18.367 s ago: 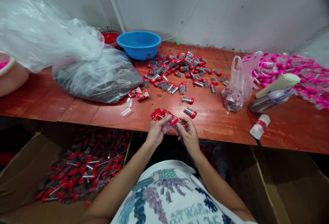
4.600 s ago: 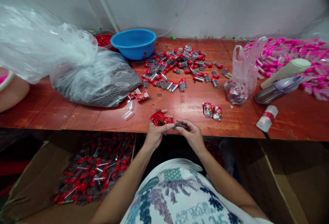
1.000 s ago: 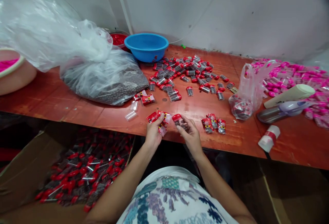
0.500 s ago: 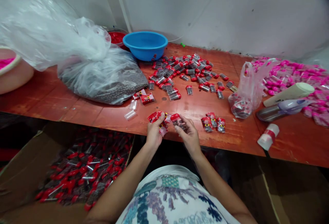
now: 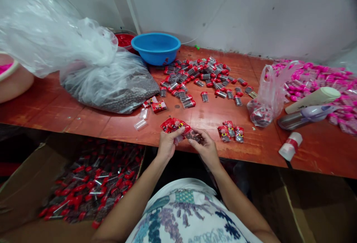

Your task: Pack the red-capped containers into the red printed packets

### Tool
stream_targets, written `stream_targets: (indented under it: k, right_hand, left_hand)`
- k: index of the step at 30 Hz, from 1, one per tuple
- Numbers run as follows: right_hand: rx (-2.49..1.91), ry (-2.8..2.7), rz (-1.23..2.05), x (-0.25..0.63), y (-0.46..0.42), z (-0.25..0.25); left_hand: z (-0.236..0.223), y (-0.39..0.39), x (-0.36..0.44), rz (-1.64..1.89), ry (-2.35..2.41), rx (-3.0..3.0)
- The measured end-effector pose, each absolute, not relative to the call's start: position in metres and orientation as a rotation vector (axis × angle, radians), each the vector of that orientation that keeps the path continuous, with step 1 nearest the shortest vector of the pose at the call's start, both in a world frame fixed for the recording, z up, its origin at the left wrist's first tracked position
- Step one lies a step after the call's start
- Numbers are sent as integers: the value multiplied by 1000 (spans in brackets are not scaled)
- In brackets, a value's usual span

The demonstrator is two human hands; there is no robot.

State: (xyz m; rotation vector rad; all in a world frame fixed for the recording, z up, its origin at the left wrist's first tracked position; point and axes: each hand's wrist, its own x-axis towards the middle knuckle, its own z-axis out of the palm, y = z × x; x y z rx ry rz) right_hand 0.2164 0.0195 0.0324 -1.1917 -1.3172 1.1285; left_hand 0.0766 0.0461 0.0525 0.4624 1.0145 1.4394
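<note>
My left hand [image 5: 167, 144] is closed on several red printed wrappers [image 5: 174, 124], thumb on top, over the table's front edge. My right hand [image 5: 205, 144] pinches a small clear bottle [image 5: 194, 136] filled with dark beads. The bottle's capped end meets one of the red wrappers; whether it sits inside or behind it I cannot tell. Left of my hands lie two clear plastic sleeves [image 5: 140, 124] and red printed wrappers [image 5: 158, 106]. To the right rest three red wrapped packs [image 5: 229, 130].
Red-capped bottles [image 5: 205, 76] lie heaped behind my hands, near a blue basin [image 5: 156, 49]. A big bag of dark beads [image 5: 111, 83] stands left. Rightward are a small plastic bag [image 5: 263, 109], a flask [image 5: 304, 116] and pink-capped items [image 5: 320, 79]. Below left, a carton [image 5: 30, 183] holds more red-capped bottles.
The bottle in my right hand has moved against the wrappers, and its red cap no longer shows clearly. The wrappers in my left hand are spread wider to the right.
</note>
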Motion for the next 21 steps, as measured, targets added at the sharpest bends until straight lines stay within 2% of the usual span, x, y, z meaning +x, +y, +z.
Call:
stream_targets:
  k: [8, 17, 21]
  right_hand:
    - [-1131, -1346, 1143, 224, 22, 39]
    - [-1177, -1583, 799, 218, 10, 47]
    - [-1170, -1577, 852, 219, 9, 53]
  left_hand:
    - [65, 43, 78, 1426, 933, 539]
    - [49, 39, 82, 1532, 943, 488]
    - [50, 39, 81, 1534, 924, 457]
